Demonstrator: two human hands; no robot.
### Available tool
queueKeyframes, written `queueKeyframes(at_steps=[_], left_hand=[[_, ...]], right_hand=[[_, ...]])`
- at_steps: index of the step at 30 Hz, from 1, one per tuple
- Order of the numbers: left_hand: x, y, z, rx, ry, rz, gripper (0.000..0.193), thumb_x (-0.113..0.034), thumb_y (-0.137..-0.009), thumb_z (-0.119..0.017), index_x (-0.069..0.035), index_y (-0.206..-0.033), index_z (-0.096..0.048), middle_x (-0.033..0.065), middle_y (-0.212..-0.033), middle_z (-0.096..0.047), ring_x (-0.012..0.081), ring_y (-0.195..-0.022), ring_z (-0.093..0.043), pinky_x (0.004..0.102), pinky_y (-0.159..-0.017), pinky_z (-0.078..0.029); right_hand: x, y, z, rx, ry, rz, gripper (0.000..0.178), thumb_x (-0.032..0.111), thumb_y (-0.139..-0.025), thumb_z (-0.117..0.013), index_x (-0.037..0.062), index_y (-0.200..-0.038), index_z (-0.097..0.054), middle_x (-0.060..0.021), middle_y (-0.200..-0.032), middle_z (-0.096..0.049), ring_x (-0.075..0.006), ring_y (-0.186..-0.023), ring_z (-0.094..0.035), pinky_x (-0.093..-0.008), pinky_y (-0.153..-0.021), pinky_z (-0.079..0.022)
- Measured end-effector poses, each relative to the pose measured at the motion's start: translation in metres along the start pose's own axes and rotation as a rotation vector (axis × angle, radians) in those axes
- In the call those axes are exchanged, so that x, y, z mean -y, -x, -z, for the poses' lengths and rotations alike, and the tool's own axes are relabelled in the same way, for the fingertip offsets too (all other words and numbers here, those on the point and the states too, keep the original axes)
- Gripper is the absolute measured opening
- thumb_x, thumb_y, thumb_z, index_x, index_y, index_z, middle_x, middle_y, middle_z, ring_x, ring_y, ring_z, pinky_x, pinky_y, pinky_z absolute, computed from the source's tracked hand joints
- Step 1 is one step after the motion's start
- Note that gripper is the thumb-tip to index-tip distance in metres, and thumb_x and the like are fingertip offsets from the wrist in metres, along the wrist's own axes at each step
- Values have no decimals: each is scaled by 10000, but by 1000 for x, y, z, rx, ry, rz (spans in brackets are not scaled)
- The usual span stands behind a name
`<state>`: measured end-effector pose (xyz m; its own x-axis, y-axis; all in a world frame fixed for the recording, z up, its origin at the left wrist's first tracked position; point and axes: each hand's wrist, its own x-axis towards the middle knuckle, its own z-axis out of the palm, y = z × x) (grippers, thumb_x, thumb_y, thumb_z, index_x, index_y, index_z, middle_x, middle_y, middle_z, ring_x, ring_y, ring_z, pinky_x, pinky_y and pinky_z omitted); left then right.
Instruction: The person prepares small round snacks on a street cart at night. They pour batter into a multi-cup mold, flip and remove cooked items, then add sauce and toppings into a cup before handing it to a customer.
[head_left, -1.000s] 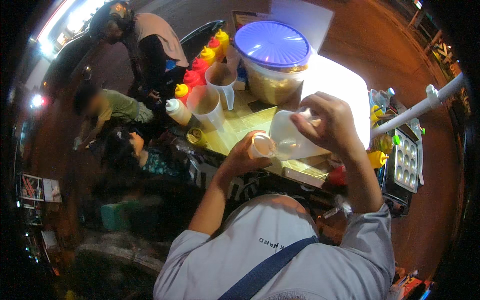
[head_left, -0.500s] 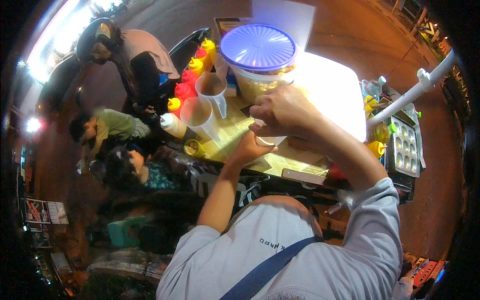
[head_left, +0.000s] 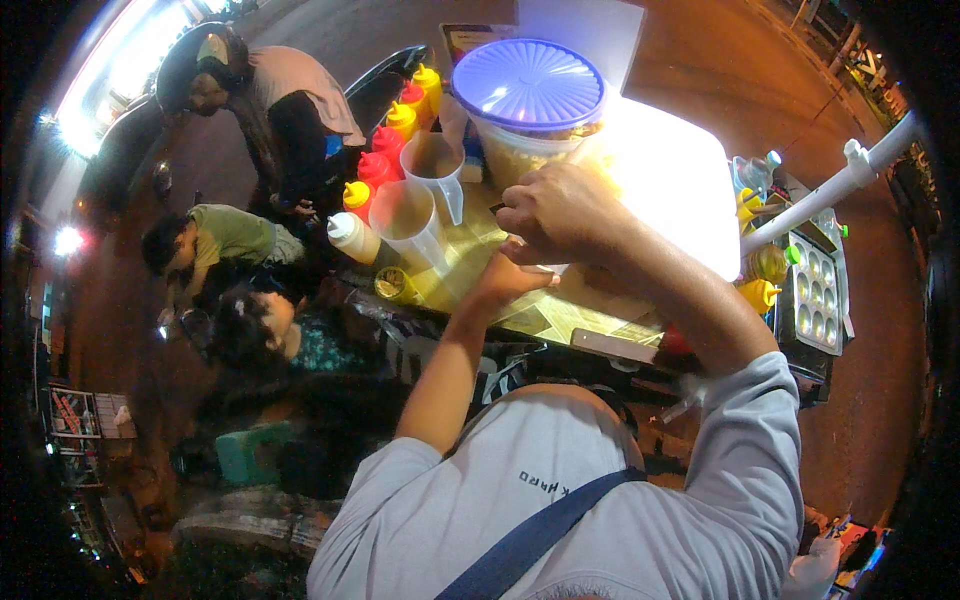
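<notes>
My left hand (head_left: 506, 281) is low over the front of the lit counter (head_left: 615, 318), closed around something pale of which only a thin white edge shows. Right above it my right hand (head_left: 556, 212) is curled into a fist, knuckles up. Whatever it grips is hidden beneath the fingers. Behind the right hand stands a clear tub (head_left: 512, 150) of pale yellowish food, capped by a ribbed purple-blue lid (head_left: 528, 84). Two translucent plastic jugs (head_left: 404, 215) are to the left of my hands. A small yellow container (head_left: 394, 286) sits near the counter's front edge.
Red, yellow and white squeeze bottles (head_left: 375, 170) line the counter's left edge. A glaring white surface (head_left: 675, 190) lies right of the tub. Beyond it are a slanting white pipe (head_left: 835, 190), a yellow bottle (head_left: 758, 295) and a metal mould pan (head_left: 815, 295). Several people (head_left: 235, 238) are at the left.
The view has shifted slightly, so the counter sits a little further right. Both hands stay together in nearly the same pose; less of the white thing in my left hand shows now.
</notes>
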<state>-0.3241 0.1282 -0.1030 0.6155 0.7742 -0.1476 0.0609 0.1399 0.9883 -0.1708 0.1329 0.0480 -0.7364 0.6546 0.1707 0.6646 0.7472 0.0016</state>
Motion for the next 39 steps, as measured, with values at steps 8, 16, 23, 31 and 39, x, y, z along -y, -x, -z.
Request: queueKeyframes(at_steps=[8,16,23,31,39], left_hand=[[5,1,1,16,31,51,532,-6,-765,-845,28,-1246,-621,113,-1105,-728,211,-1022,-719,344,-876,-566],[14,-2,0,-19,-117,21,513,-74,-771,-873,23,-1213,-631,105,-1074,-737,187,-986,-715,341,-861,-569],[34,-8,4,-73,-223,-41,561,-161,-743,-922,2,-1197,-635,112,-1072,-733,170,-985,-693,352,-903,-553],[40,-14,3,-96,-99,-177,645,-189,-740,-937,-8,-1271,-619,91,-1161,-703,196,-1039,-684,366,-942,-556],[32,-9,-4,-106,-19,-161,595,-99,-776,-899,3,-1271,-585,99,-1188,-690,215,-1093,-665,381,-941,-555]], right_hand=[[4,0,-1,-19,11,-15,267,366,-811,-744,102,-845,-762,-101,-838,-716,-314,-859,-725,-479,-745,-580],[8,4,2,-6,24,5,270,368,-815,-737,99,-839,-756,-98,-869,-722,-316,-856,-720,-478,-746,-576],[1,6,1,-51,-36,24,272,369,-814,-723,99,-817,-745,-108,-861,-713,-328,-840,-712,-484,-735,-565],[-1,2,0,-55,-21,49,257,360,-797,-733,106,-832,-745,-92,-859,-706,-314,-854,-710,-475,-746,-569],[2,1,4,-47,-23,71,248,350,-794,-741,110,-855,-755,-88,-860,-699,-307,-858,-708,-468,-762,-571]])
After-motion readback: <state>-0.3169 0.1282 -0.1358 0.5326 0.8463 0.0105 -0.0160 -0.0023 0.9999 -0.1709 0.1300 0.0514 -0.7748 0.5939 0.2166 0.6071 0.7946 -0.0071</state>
